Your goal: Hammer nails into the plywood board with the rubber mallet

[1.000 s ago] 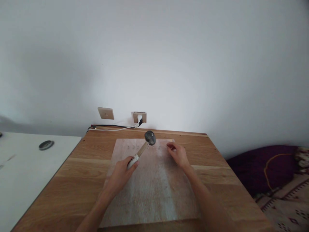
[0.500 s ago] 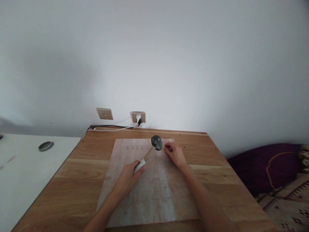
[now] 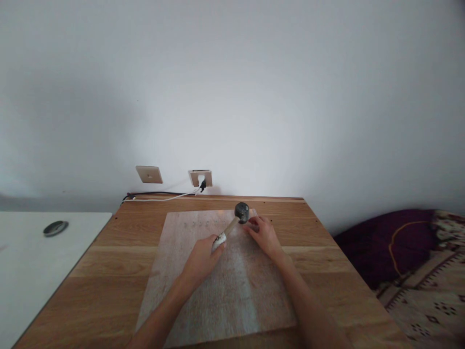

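My left hand (image 3: 200, 259) is wrapped round the white-covered grip of a hammer (image 3: 230, 226). Its dark, worn head (image 3: 241, 212) is over the far right part of a thin wooden board (image 3: 214, 291). Just right of the hammer head, my right hand (image 3: 262, 236) pinches thumb and fingers together low over the board's far right corner. Whatever sits between those fingertips is too small to make out. Several small nail-like bits (image 3: 199, 223) stand in a row along the board's far edge, left of the hammer.
The board lies on a wooden table (image 3: 327, 286) against a white wall. Cables run from a plugged wall socket (image 3: 201, 179) along the table's back edge. A white surface at left bears a dark oval dish (image 3: 55, 228). Purple fabric (image 3: 385, 237) lies at right.
The hammer head has moved right and nearer to my right hand's fingertips. My right hand stays pinched at the board's far corner. The whole view has shifted slightly.
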### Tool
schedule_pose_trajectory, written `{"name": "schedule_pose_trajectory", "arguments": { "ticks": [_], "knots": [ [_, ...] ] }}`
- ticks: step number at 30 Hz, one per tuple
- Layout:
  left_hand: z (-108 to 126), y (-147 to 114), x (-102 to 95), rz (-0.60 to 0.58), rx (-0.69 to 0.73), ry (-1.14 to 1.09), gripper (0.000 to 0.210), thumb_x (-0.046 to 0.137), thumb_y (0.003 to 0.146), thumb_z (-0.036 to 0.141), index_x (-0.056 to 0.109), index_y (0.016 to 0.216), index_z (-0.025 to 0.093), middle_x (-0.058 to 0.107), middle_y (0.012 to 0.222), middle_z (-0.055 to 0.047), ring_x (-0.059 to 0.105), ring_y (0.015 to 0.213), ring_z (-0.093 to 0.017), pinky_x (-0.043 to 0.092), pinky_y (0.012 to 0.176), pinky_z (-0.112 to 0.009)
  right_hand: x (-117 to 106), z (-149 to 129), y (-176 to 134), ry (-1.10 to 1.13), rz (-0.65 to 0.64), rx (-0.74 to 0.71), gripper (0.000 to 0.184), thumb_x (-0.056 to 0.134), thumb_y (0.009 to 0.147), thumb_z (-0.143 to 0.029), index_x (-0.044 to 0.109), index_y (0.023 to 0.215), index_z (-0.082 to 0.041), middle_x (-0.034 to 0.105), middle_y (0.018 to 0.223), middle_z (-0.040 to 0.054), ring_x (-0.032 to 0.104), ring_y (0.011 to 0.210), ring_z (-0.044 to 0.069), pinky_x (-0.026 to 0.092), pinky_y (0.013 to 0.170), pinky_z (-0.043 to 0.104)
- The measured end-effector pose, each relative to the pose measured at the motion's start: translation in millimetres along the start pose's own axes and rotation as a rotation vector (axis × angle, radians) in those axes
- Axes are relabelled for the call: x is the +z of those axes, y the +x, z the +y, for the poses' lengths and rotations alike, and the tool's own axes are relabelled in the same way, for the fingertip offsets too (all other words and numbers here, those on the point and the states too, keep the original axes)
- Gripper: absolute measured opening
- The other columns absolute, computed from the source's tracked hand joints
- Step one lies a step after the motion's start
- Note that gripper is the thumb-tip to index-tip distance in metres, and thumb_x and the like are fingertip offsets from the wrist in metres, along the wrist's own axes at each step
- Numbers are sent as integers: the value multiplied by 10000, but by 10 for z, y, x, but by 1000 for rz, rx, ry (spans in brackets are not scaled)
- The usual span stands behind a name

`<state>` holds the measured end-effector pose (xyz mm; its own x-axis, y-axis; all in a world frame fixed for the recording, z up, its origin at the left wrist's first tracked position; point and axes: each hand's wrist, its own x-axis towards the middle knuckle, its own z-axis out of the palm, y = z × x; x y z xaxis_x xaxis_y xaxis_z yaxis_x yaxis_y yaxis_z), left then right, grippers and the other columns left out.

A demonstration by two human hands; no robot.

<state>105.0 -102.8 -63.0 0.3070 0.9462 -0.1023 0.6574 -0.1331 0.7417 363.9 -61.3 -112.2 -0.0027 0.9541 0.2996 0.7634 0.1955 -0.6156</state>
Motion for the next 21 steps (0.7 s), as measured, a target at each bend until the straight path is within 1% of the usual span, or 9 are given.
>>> {"name": "schedule_pose_trajectory", "arguments": {
  "ticks": [2, 4, 7, 8, 10, 13, 17, 19, 21],
  "knots": [
    [-11, -32, 5, -6, -5, 1, 312, 486, 981, 405, 695, 1006, 175, 765, 902, -82, 714, 857, -250, 464, 754, -313, -84, 39, -85, 12, 30, 20, 148, 659, 867, -253, 715, 996, -209, 705, 999, 101, 664, 974, 272, 563, 870, 409],
    [-36, -117, 4, 20, 14, -5, 320, 468, 993, 391, 700, 1052, 179, 770, 953, -85, 718, 895, -254, 479, 794, -319, -164, 60, -211, 27, 67, 43, 180, 616, 884, -254, 706, 1032, -206, 705, 1013, 110, 674, 948, 270, 571, 843, 411],
    [-116, -336, -7, 78, 43, 41, 310, 477, 987, 311, 696, 1177, 200, 755, 1142, -97, 708, 1038, -265, 488, 917, -338, -231, 32, -485, 52, 121, 79, 220, 556, 938, -311, 693, 1061, -191, 709, 1023, 125, 687, 880, 259, 580, 795, 406],
    [-157, -424, -8, 87, 34, 83, 317, 488, 982, 291, 691, 1212, 213, 744, 1174, -97, 706, 1053, -266, 491, 926, -342, -235, 6, -592, 64, 134, 89, 229, 546, 948, -329, 693, 1059, -191, 714, 1020, 126, 688, 855, 254, 582, 777, 402],
    [-256, -600, 5, 85, 8, 184, 327, 507, 984, 279, 683, 1257, 241, 729, 1163, -91, 711, 1017, -264, 508, 886, -343, -226, -63, -807, 111, 159, 110, 227, 553, 957, -350, 697, 1056, -204, 728, 1040, 124, 691, 849, 250, 584, 777, 397],
    [-397, -816, 82, 112, 7, 309, 307, 534, 989, 271, 694, 1251, 262, 707, 1098, -82, 708, 950, -252, 525, 832, -341, -204, -182, -1082, 170, 205, 150, 210, 579, 958, -372, 706, 1038, -225, 742, 1046, 115, 697, 841, 248, 586, 793, 396],
    [-467, -940, 206, 191, 83, 446, 262, 593, 956, 230, 736, 1172, 275, 705, 1015, -71, 693, 942, -263, 534, 866, -385, -218, -303, -1339, 157, 242, 189, 208, 567, 979, -389, 710, 1029, -245, 746, 1024, 107, 710, 846, 258, 596, 776, 397],
    [-496, -962, 192, 235, 133, 502, 238, 605, 960, 265, 743, 1152, 283, 713, 1029, -76, 689, 973, -281, 537, 883, -423, -232, -324, -1453, 112, 246, 185, 219, 547, 997, -389, 709, 1057, -256, 747, 1048, 109, 718, 886, 266, 602, 792, 408],
    [-588, -1003, 85, 311, 184, 532, 244, 591, 979, 361, 739, 1154, 278, 714, 1143, -97, 679, 1057, -303, 540, 920, -461, -232, -317, -1575, 35, 242, 143, 241, 528, 1018, -392, 704, 1115, -258, 747, 1097, 112, 718, 979, 278, 596, 861, 434]
  ]
}}
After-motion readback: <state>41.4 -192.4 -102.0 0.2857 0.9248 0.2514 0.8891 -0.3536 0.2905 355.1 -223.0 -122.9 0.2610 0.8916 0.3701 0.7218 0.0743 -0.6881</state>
